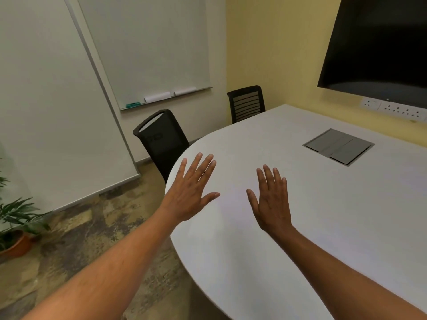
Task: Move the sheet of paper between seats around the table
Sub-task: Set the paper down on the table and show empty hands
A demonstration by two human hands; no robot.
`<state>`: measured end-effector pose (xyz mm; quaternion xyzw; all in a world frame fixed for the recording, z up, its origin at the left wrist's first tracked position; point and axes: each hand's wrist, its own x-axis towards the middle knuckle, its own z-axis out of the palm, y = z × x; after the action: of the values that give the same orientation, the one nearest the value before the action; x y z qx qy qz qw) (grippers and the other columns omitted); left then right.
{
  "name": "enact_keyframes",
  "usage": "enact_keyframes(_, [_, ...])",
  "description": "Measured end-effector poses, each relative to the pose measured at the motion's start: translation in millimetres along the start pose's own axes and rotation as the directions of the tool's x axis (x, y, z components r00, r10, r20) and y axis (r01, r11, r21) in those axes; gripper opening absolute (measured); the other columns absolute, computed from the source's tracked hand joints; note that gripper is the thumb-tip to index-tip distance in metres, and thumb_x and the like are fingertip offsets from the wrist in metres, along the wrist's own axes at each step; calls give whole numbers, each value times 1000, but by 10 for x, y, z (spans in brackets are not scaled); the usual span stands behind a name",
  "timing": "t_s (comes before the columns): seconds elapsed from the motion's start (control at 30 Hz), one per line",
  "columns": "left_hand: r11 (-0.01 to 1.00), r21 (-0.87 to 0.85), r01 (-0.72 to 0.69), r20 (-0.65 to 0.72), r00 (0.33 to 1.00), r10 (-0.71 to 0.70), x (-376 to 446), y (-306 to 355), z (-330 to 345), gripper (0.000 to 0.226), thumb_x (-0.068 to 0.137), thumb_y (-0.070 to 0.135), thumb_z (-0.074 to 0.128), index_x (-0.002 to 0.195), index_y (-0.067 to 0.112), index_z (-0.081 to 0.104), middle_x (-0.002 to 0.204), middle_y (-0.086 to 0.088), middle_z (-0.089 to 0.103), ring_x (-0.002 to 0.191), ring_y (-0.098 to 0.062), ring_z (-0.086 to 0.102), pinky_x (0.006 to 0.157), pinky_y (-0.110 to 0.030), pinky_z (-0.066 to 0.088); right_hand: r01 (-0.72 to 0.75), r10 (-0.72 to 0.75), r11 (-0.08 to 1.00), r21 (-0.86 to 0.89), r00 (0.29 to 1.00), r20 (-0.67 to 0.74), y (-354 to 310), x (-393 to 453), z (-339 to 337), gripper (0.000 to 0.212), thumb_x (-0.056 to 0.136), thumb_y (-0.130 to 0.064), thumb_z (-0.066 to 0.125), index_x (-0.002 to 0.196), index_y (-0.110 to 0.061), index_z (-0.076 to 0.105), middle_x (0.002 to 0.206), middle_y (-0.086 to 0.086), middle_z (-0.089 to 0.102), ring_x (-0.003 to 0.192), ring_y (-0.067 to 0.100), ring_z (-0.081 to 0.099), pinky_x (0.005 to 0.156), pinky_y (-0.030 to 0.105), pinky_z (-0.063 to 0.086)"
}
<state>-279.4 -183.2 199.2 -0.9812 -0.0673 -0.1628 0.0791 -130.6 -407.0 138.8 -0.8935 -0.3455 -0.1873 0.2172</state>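
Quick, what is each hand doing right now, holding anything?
Left hand: open, fingers spread, holding nothing, over the table edge.
Right hand: open, fingers straight, holding nothing, over the table.

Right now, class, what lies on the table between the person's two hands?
Only bare white tabletop shows between the left hand and right hand in the head view; no paper is visible.

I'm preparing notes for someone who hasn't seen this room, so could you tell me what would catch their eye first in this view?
Two open hands come first, the left hand and right hand spread palm-down over the near end of the white table, holding nothing. Next comes the large dark screen on the yellow wall at upper right. Two black chairs stand at the table's far edge, below a whiteboard; no sheet of paper shows on the table.
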Motion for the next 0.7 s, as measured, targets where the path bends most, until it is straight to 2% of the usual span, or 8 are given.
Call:
enact_keyframes(0.23, [998, -54, -39, 29, 999, 41, 530, -465, 346, 87, 105, 74, 23, 168, 24, -10, 179, 1, -12, 164, -23, -17, 133, -58, 0, -69, 70, 998, -9, 997, 15, 35, 386, 319, 68, 107, -50, 34, 164, -15, 27, 174, 9, 22, 162, 33, 13, 129, 57, 17])
enact_keyframes(0.57, [960, -167, -227, 1, 973, 230, 1259, -741, 1154, 86, 107, 69, 28, 170, 18, -2, 179, 1, -9, 165, -24, -14, 133, -58, 3, -222, 223, 963, -150, 975, -12, 85, 632, 585, 68, 108, -51, 33, 165, -14, 26, 174, 10, 20, 162, 34, 12, 130, 57, 17])
enact_keyframes(0.7, [924, -219, -314, -19, 948, 318, 1542, -958, 1408, 87, 107, 69, 27, 170, 18, -4, 179, 1, -9, 165, -24, -14, 133, -58, 5, -307, 309, 919, -245, 951, -34, 35, 784, 695, 69, 108, -52, 31, 165, -15, 24, 175, 9, 17, 163, 33, 9, 130, 56, 14])
